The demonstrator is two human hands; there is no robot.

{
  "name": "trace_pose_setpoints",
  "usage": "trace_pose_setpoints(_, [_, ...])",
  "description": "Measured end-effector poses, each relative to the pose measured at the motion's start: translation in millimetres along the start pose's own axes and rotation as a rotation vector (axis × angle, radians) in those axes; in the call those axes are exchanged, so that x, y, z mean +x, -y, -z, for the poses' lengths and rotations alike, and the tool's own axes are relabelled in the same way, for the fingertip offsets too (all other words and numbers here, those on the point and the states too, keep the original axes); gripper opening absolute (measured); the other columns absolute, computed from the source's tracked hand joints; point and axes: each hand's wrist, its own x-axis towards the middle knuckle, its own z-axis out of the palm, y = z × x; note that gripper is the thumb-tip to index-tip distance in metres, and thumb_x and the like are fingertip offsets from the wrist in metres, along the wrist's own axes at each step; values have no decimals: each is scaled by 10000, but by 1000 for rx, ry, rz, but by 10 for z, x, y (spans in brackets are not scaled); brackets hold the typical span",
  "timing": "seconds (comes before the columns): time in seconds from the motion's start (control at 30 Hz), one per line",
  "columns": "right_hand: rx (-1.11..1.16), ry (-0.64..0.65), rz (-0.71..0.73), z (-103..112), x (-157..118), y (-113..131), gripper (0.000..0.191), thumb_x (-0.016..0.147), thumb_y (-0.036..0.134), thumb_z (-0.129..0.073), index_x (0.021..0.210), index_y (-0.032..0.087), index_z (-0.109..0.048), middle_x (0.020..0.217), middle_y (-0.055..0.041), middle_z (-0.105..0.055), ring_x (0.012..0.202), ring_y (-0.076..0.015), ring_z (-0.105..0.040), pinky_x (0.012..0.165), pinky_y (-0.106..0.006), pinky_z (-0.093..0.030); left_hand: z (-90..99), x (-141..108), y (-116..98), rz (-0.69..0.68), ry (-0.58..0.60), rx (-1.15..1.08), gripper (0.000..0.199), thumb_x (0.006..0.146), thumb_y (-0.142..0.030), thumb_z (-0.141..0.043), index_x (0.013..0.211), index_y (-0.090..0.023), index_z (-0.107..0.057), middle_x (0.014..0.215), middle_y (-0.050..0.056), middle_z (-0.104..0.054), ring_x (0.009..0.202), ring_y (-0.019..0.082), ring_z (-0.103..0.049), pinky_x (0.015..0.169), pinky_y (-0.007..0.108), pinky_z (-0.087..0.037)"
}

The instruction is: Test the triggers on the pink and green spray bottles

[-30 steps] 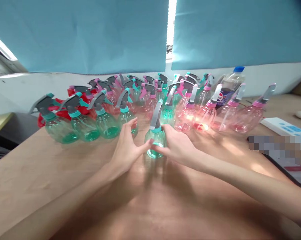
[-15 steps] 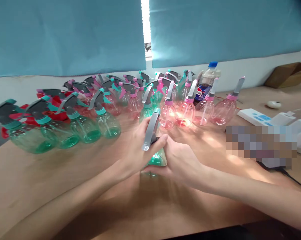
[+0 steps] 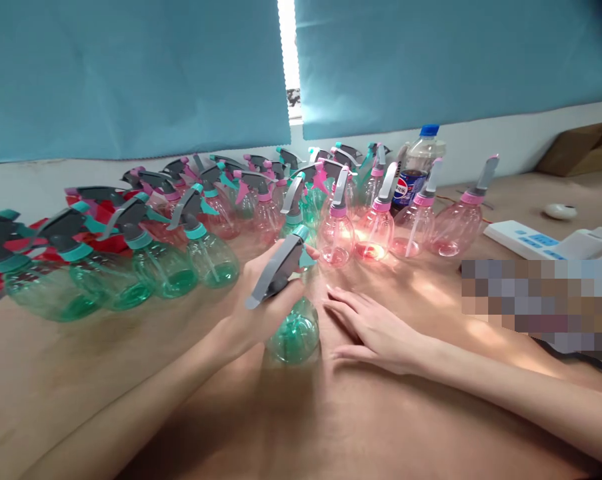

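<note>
My left hand [image 3: 263,303] is wrapped round the neck of a green spray bottle [image 3: 295,337] with a grey and teal trigger head. The bottle is at the middle of the table and its collar is hidden by the fingers. To its right, apart from it, my right hand [image 3: 378,330] is open, fingers stretched out low over the tabletop and holding nothing. On the left is a row of several green spray bottles [image 3: 168,270]. Beyond my hands are several pink spray bottles [image 3: 335,243], with grey and pink heads.
Behind them, by the wall, more spray bottles crowd together around red plastic material [image 3: 108,210]. A cola bottle with a blue cap [image 3: 429,133] stands at the back right. Further right are a white power strip [image 3: 521,240], a white mouse-like object [image 3: 559,211] and a cardboard box [image 3: 581,150].
My right hand has let go of the green spray bottle and moved slightly right, its fingers straightened. My left hand still holds the bottle, whose head now leans more to the left.
</note>
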Motion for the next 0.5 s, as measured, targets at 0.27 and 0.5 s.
trace_pose_setpoints(0.27, [67, 76, -28, -35, -11, -126, 783, 867, 646, -524, 1452, 136, -421, 1506, -190, -395, 1415, -341, -323, 1128, -577, -307, 113, 29, 40, 45, 56, -19, 123, 758, -200, -494, 845, -213, -580, 627, -35, -478, 534, 126, -428, 554, 280, -374])
trace_pose_setpoints(0.5, [88, 114, -14, 1, -17, -206, 764, 859, 636, -553, 1454, 175, -426, 1517, -138, -390, 1423, -314, -315, 1140, -560, -301, 131, 15, 15, 36, 63, 20, 103, 768, -175, -495, 830, -223, -561, 770, -16, -560, 629, 136, -499, 604, 273, -420])
